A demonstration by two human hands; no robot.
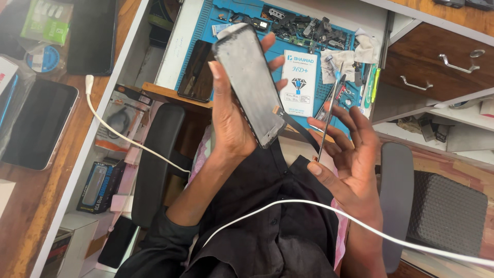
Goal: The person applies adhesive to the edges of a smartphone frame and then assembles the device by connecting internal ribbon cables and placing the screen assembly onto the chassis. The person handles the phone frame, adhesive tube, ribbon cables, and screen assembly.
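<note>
Phone screen panel (250,85), a thin dark slab with a dusty grey back, is being held up over the person's lap, tilted with its top end pointing toward the blue work mat (218,31). It looks light but stiff and fragile, likely to crack if flexed, so gripping it by the long edges seems safest. A dark flat ribbon cable (301,133) is hanging from its lower corner and would probably tear if tugged.

Left hand (231,116) is cradling the panel from behind, thumb lying along the left edge and fingers (275,64) curling around the right edge. Right hand (350,159) is sitting just beside it, fingers loosely spread, with slim metal tweezers (329,116) pinched between thumb and fingertips, their tip pointing up, apart from the panel.

Beyond them, a white box (300,82) is lying on the mat, with small dark parts (303,28) scattered above it. A white cable (355,221) is trailing across the person's black shirt.
</note>
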